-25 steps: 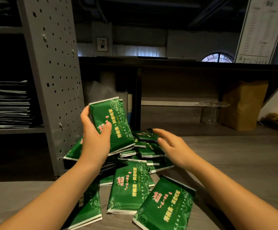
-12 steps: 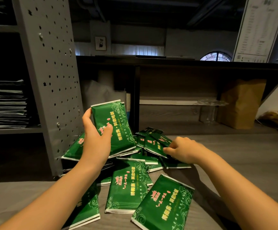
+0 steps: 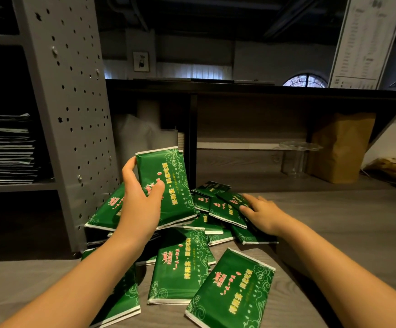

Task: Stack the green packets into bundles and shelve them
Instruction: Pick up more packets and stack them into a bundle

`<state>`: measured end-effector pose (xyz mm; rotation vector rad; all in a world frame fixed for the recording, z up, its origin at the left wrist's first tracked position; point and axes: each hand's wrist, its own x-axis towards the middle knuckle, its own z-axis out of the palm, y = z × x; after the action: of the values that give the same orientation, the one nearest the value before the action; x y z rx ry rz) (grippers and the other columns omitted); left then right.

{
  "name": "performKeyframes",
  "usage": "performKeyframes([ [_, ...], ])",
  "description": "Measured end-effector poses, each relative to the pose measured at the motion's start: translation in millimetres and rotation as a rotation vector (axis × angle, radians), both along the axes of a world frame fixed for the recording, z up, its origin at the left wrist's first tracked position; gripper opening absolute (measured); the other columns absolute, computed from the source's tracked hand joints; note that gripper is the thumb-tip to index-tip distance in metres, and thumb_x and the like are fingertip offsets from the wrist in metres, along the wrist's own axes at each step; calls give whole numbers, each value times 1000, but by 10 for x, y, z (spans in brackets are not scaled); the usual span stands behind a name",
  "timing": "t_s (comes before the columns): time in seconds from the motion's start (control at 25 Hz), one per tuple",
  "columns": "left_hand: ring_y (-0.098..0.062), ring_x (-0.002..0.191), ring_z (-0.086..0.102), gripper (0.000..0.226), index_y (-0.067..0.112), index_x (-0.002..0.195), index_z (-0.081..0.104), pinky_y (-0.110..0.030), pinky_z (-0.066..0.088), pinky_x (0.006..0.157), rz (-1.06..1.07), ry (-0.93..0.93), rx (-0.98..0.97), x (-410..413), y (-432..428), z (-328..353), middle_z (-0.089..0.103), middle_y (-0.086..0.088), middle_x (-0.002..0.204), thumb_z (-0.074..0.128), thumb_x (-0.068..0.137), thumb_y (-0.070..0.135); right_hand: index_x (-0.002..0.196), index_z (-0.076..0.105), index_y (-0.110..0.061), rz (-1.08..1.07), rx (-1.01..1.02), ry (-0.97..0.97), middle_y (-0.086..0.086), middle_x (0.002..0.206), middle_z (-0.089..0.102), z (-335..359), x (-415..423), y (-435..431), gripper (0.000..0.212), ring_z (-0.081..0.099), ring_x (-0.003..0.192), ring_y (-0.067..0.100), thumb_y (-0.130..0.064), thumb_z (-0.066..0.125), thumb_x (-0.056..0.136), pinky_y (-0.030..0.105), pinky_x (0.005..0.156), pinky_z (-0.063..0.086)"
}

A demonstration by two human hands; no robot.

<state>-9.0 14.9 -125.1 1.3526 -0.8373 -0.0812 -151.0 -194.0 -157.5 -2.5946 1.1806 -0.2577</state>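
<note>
Several green packets with yellow and pink print lie in a loose heap (image 3: 180,263) on the grey wooden floor. My left hand (image 3: 140,204) grips a small upright bundle of green packets (image 3: 166,183) above the heap, thumb across its front. My right hand (image 3: 261,214) pinches a packet (image 3: 227,209) at the back right of the heap, thumb on top, fingers curled at its edge. One packet (image 3: 230,290) lies nearest me at the front.
A grey perforated shelf upright (image 3: 74,114) stands at the left, with stacked papers (image 3: 5,147) on its shelf. A dark low shelf unit (image 3: 239,91) runs behind the heap. A brown paper bag (image 3: 341,145) and a clear plastic stand (image 3: 296,157) sit at the back right.
My right hand reached into the back of the heap, closed on a packet, and now lifts its edge slightly. My left hand kept its bundle upright, almost unmoved.
</note>
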Motion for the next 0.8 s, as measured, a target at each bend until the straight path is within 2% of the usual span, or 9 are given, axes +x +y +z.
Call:
performKeyframes([
  [0.16, -16, 104, 55, 55, 28, 142, 20, -28, 47, 82, -21, 2, 5, -17, 8, -10, 49, -1, 128, 47, 96, 10, 127, 49, -15, -117, -28, -20, 19, 135, 43, 29, -10, 31, 38, 43, 122, 39, -38, 44, 97, 41, 103, 38],
  [0.2, -17, 103, 56, 55, 29, 141, 21, -30, 48, 83, -36, 10, 5, -30, 12, -23, 50, 0, 127, 47, 96, 10, 125, 47, -14, -135, -20, -8, 18, 134, 44, 40, -21, 47, 39, 45, 120, 37, -38, 50, 95, 41, 101, 40],
  [0.28, -15, 101, 58, 52, 31, 137, 23, -27, 49, 79, -68, 21, 7, -66, 26, -38, 52, 3, 121, 47, 96, 10, 136, 35, -13, -145, 37, -28, 16, 139, 43, 98, -38, 86, 57, 47, 123, 34, -34, 61, 89, 40, 100, 42],
  [0.36, -14, 100, 59, 48, 37, 130, 26, -23, 49, 74, -100, 18, 7, -99, 30, -21, 54, 9, 114, 48, 96, 11, 149, 17, -14, -157, 143, -131, 14, 147, 37, 193, -77, 113, 84, 42, 130, 31, -27, 70, 84, 36, 104, 39],
  [0.44, -13, 99, 61, 47, 42, 122, 26, -22, 49, 73, -130, 15, 26, -126, 15, -12, 55, 10, 111, 49, 96, 11, 151, 12, -15, -154, 191, -220, 13, 150, 33, 250, -133, 104, 93, 38, 134, 29, -21, 73, 81, 33, 104, 36],
  [0.6, -7, 92, 62, 52, 49, 121, 26, -19, 49, 71, -164, 53, 65, -158, 3, 0, 58, 11, 108, 50, 95, 11, 144, 28, -14, -124, 153, -416, 13, 138, 48, 262, -179, 105, 69, 50, 121, 26, -4, 63, 85, 34, 96, 44],
  [0.68, -12, 95, 63, 50, 49, 122, 28, -28, 51, 78, -166, 113, 62, -137, -7, -5, 58, 9, 111, 49, 96, 12, 141, 31, -18, -90, 121, -596, 11, 132, 52, 324, -179, 150, 59, 53, 114, 25, 0, 53, 89, 36, 94, 47],
  [0.72, -16, 97, 63, 48, 46, 124, 29, -34, 52, 83, -162, 146, 66, -125, -16, -12, 59, 7, 112, 48, 96, 12, 141, 31, -20, -70, 130, -709, 9, 131, 53, 359, -171, 184, 58, 55, 110, 21, 1, 50, 91, 34, 91, 48],
  [0.8, -20, 101, 62, 47, 36, 134, 29, -42, 49, 91, -147, 198, 86, -114, -28, -13, 59, 4, 116, 48, 97, 14, 141, 32, -23, -9, 194, -916, -2, 125, 52, 435, -132, 305, 56, 56, 93, 4, 0, 49, 92, 15, 77, 48],
])
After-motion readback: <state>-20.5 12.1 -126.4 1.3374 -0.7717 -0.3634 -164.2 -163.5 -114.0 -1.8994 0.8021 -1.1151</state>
